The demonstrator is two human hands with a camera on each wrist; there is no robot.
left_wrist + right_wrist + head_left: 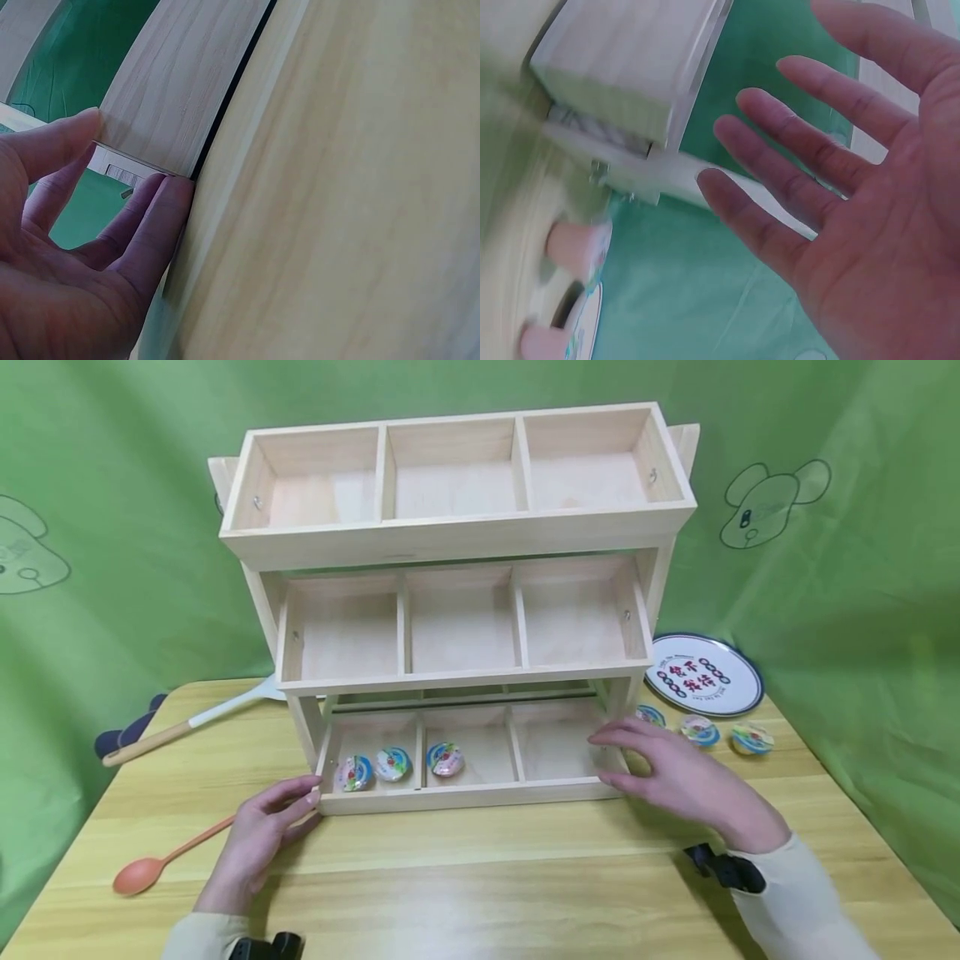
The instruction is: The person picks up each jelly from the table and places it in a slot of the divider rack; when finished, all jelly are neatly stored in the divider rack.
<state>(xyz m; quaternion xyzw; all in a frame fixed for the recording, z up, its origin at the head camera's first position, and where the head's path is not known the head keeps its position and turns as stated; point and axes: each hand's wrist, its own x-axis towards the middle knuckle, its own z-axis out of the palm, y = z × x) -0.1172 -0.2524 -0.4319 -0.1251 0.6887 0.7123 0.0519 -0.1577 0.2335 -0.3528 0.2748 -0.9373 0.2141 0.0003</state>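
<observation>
A three-tier wooden shelf (457,545) stands on the table, each tier split into three compartments. In its bottom tier (465,800), two small lidded cups (392,764) sit in the left compartment and one similar cup (446,759) in the middle one. My left hand (258,835) touches the bottom tier's left front corner, with thumb at the upper edge and fingertips (180,187) at the lower corner. At the right end, my right hand (682,772) is spread, fingers apart and palm bare; in the right wrist view it stands off the wood.
Right of the shelf are three more lidded cups (751,739) and a white oval plate (705,675) with a dark rim. An orange spoon (138,877) lies at left, partly behind my left hand. Behind it lies a wooden-handled white utensil (198,718). Green cloth (847,568) hangs behind.
</observation>
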